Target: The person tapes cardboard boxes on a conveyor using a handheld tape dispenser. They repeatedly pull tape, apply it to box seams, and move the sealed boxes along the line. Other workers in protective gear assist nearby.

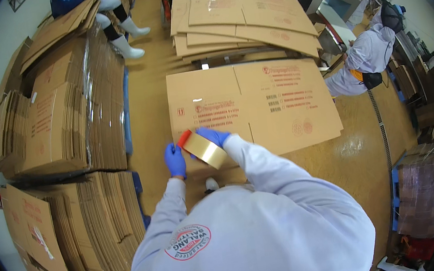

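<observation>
Over the near left edge of a flat printed cardboard carton, I hold a tape dispenser with a red end and a wide roll of shiny tan packing tape. My right hand, in a blue glove, grips it from the far right side, its fingers partly hidden behind the roll. My left hand, also blue-gloved, is beside the red end with its fingers drawn together. Whatever those fingers pinch is too small to make out. The carton lies folded flat in front of me.
More flat cartons are piled beyond the carton. Tall stacks of folded cartons on blue pallets line the left. A person in white boots is at upper left; a worker in a pale jacket stands right. A wrapped pallet load sits at lower right.
</observation>
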Motion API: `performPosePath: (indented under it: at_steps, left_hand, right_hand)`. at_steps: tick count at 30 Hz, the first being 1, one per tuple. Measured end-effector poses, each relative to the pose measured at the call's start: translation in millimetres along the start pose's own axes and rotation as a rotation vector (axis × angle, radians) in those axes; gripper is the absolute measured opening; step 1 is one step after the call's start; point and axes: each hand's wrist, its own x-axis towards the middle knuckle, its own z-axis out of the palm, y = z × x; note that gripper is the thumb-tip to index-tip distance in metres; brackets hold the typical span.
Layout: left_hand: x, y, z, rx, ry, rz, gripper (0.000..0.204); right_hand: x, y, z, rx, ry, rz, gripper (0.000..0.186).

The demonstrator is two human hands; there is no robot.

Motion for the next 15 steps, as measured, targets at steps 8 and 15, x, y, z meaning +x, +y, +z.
performPosePath:
  at_steps: [8,15]
  left_hand:
    - [78,110,10,-0.349,-0.063,0.164,0.020]
    - [288,229,147,-0.405,-0.188,0.177,0.033]
  right_hand:
    - [-189,-27,19,0.555,0.697,-0.294,0.012]
    - [-227,67,36,-0.066,1.404,-0.052,0.027]
